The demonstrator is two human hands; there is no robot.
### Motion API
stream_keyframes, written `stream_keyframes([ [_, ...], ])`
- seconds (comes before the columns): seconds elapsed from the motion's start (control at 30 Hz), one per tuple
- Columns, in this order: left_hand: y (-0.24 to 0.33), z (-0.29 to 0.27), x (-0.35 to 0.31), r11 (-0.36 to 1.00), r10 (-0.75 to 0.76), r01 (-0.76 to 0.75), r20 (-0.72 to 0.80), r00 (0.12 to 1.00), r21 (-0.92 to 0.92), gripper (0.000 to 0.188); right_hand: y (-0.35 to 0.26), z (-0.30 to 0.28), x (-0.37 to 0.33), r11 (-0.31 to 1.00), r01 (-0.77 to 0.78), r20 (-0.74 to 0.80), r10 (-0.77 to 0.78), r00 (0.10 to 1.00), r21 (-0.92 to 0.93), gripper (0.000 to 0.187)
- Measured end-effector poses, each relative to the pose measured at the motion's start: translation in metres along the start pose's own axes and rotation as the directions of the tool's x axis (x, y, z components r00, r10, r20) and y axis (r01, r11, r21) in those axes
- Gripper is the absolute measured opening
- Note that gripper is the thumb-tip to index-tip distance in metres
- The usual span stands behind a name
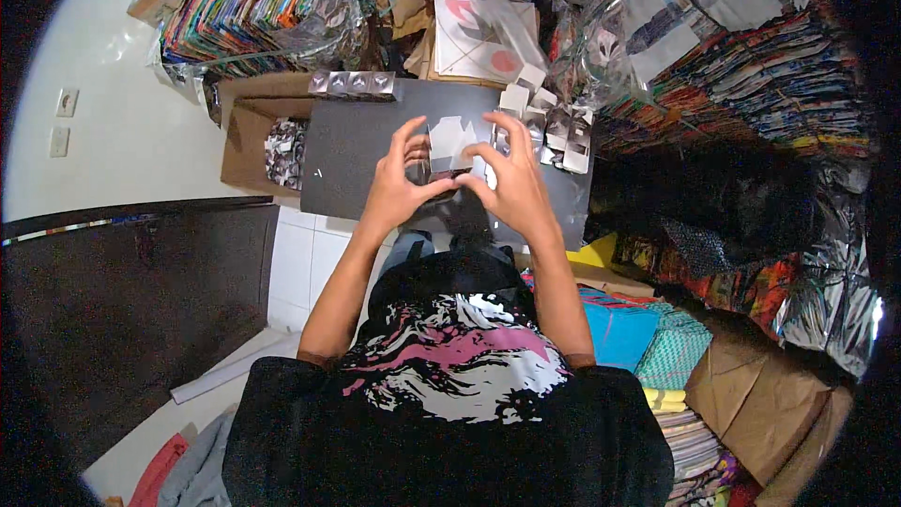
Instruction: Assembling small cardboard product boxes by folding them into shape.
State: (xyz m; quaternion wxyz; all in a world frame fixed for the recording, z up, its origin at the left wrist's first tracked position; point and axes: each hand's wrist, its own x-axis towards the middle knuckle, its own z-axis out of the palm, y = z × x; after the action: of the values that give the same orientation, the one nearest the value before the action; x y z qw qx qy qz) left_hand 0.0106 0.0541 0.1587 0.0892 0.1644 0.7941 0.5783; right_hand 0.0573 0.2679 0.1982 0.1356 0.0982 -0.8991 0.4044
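Note:
Over the dark grey table (347, 164), I hold a small folding carton (450, 144) between both hands. White inner flaps stick up at its open top, and its outside shows dark printing lower down. My left hand (399, 186) grips its left side, with the thumb along the near lower edge and fingers curved round the far side. On the right side my right hand (514, 186) has its thumb near the other thumb, a finger bent against the carton and another finger raised. The carton's underside is hidden.
Several small closed cartons (352, 85) stand in a row at the table's far left edge. Open cartons with white flaps (567, 136) crowd its right side. A cardboard box (246, 145) with small cartons inside adjoins the left. Stacked printed packaging (272, 14) rises behind.

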Motion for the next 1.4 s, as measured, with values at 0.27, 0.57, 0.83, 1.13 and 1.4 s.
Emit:
stream_keyframes([
  [0.27,0.014,-0.045,-0.001,0.916,0.277,-0.291,0.089,0.957,0.276,0.096,-0.053,0.017,0.024,0.953,-0.008,0.349,0.119,0.930,-0.303,0.046],
  [0.57,0.001,-0.094,-0.002,0.988,0.019,-0.020,-0.009,1.000,-0.153,0.095,-0.081,0.055,0.044,0.972,0.086,-0.008,-0.090,0.996,-0.218,0.030],
  [0.83,-0.019,-0.117,0.014,0.922,-0.201,0.165,-0.068,0.977,-0.351,0.079,-0.116,0.099,0.043,0.904,0.031,-0.121,-0.091,0.988,-0.427,0.044],
  [1.13,-0.036,-0.143,0.019,0.942,-0.184,0.158,-0.061,0.981,-0.296,0.076,-0.122,0.133,0.042,0.952,-0.032,-0.104,0.000,0.995,-0.304,0.037],
  [1.4,-0.027,-0.174,0.009,0.973,0.230,-0.226,0.107,0.967,-0.047,0.102,-0.142,0.101,0.066,0.987,-0.065,-0.150,0.042,0.988,-0.149,0.020],
])
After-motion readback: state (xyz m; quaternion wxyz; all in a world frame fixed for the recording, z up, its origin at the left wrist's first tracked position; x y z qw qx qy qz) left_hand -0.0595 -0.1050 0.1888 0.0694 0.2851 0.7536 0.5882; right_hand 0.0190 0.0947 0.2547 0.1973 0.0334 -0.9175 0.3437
